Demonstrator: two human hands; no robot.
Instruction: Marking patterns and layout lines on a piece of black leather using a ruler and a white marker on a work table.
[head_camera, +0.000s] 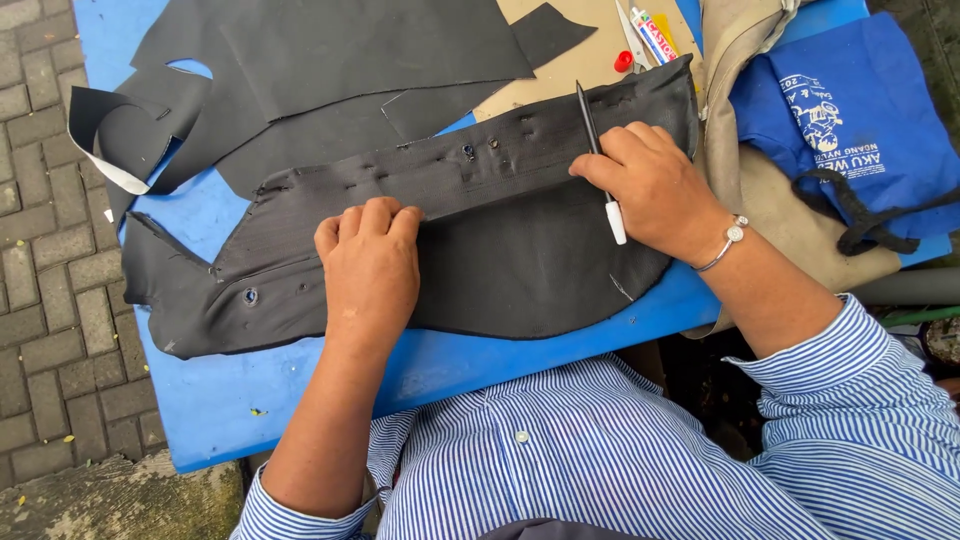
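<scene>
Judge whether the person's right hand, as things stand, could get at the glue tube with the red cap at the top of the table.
Probably yes. The glue tube lies uncovered just beyond the black fabric piece, close above the right hand. That hand holds a pen, though, so gripping the tube might be awkward.

Blue-white striped shirt (600, 450), rolled sleeves, silver bracelet (728, 240)
</scene>
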